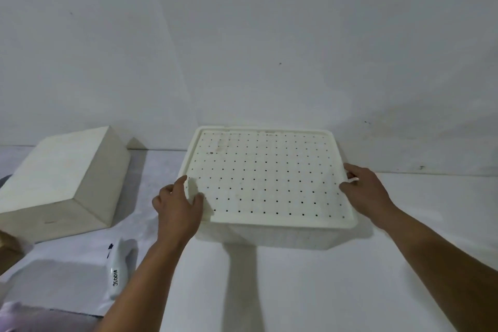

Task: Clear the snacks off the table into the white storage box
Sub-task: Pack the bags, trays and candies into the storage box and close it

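The white storage box [283, 234] stands on the table against the wall, covered by a white lid [266, 175] dotted with small dark holes. My left hand [176, 207] grips the lid's front left corner, thumb on top. My right hand [366, 191] holds the lid's right edge, fingers curled around the rim. The lid lies flat on the box and hides what is inside. No snacks are in view.
A plain cream rectangular box [64, 183] sits to the left on the white table [296, 291]. A small white device labelled in black [120, 268] lies near my left forearm. A brown object [8, 248] shows at the left edge.
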